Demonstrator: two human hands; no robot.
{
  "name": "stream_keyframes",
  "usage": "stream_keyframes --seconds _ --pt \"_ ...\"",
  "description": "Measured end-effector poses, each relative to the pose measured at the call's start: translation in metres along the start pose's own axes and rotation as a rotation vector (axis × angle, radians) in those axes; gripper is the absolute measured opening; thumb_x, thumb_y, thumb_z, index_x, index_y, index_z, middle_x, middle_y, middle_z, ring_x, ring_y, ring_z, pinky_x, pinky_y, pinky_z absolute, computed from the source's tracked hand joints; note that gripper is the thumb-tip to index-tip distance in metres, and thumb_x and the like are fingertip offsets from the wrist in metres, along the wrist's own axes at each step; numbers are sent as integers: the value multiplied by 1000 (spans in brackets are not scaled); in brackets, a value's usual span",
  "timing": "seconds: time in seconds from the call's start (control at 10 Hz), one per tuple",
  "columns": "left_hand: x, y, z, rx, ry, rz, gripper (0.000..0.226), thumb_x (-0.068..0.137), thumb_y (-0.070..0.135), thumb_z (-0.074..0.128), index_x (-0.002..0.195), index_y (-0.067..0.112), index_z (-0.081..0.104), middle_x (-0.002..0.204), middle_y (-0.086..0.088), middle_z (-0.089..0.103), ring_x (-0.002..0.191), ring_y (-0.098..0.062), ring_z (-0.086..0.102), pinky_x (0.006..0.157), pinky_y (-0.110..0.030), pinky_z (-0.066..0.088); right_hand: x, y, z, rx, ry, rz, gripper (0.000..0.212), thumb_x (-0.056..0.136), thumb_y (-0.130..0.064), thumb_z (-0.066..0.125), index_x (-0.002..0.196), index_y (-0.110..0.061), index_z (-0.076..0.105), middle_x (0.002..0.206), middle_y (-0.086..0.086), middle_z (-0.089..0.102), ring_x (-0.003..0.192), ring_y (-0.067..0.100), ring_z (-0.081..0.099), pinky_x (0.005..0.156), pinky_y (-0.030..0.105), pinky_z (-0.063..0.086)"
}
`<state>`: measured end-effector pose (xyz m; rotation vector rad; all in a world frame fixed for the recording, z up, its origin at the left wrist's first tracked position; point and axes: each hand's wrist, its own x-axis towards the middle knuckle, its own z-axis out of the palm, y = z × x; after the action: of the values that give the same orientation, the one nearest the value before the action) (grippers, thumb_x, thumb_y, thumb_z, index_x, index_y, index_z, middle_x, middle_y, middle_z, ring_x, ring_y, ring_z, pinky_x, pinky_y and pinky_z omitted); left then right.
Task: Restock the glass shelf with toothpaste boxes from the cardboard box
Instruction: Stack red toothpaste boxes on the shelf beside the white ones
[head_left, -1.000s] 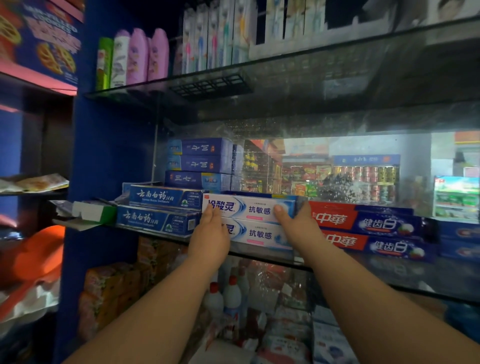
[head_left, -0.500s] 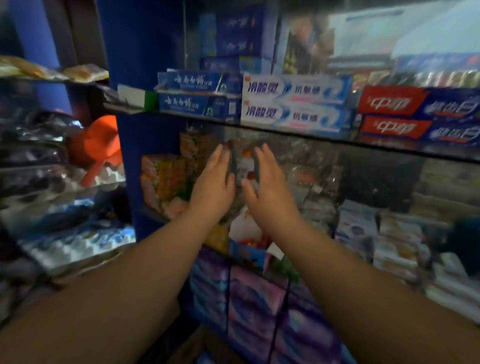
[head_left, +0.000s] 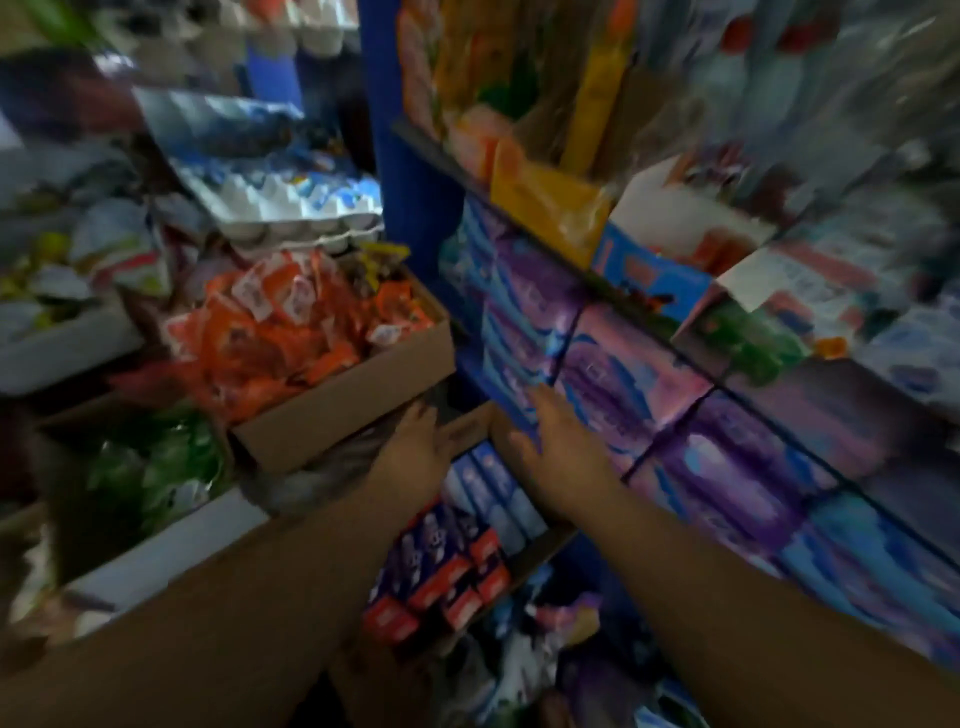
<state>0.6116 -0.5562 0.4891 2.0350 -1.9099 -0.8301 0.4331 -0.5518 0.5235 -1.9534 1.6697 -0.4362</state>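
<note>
Crowding blue shelves, purple packets, cardboard box beside them

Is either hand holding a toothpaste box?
No, the left hand and right hand are both open and empty, near the toothpaste boxes in the cardboard box.

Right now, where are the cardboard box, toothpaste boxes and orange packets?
cardboard box (head_left: 470, 428): head view, far wall.
toothpaste boxes (head_left: 491, 486): head view, white-blue box top.
orange packets (head_left: 280, 332): head view, heap's middle.

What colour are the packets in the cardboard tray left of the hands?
The packets are mostly orange with white patches; head view, though blurred.
</note>
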Motion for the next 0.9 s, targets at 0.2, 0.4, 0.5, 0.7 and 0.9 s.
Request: stream_keyframes --seconds 0.2,0.4,0.5,0.7,0.9 --pt "-29 -83 82 7 -171 -216 51 95 23 49 145 17 36 149 -8 39 137 -25 39 109 -31 34 -4 37 107 58 -470 204 73 96 -43 53 154 -23 14 161 0 17 142 27 30 109 42 35" --pt "-62 -108 119 -185 -255 -318 51 96 17 50 145 9 35 153 -13 30 140 -30 32 110 -27 32 -16 45 176 32 -612 387 76 90 -57 52 149 -16 27 147 8 43 127 30 48 101 46 45" --pt "-74 -111 122 -163 -318 -333 47 99 14 45 144 8 34 147 -15 39 131 -32 45 78 -6 46 -19 42 192 78 -610 571 83 91 -55 53 152 -13 16 149 11 39 129 33 46 102 42 44" --pt "-82 -132 139 -308 -328 -464 53 97 11 46 148 17 29 154 -2 30 139 -22 34 113 -33 33 -28 30 212 260 -423 678 56 93 -29 60 140 -13 36 132 12 55 106 28 58 82 30 46" --pt "-85 -151 151 -481 -304 -467 45 91 22 51 136 26 45 143 -8 48 128 -28 49 106 -47 42 -45 12 236 166 -265 724 84 85 -36 66 148 -26 10 143 15 42 127 37 46 102 48 44"
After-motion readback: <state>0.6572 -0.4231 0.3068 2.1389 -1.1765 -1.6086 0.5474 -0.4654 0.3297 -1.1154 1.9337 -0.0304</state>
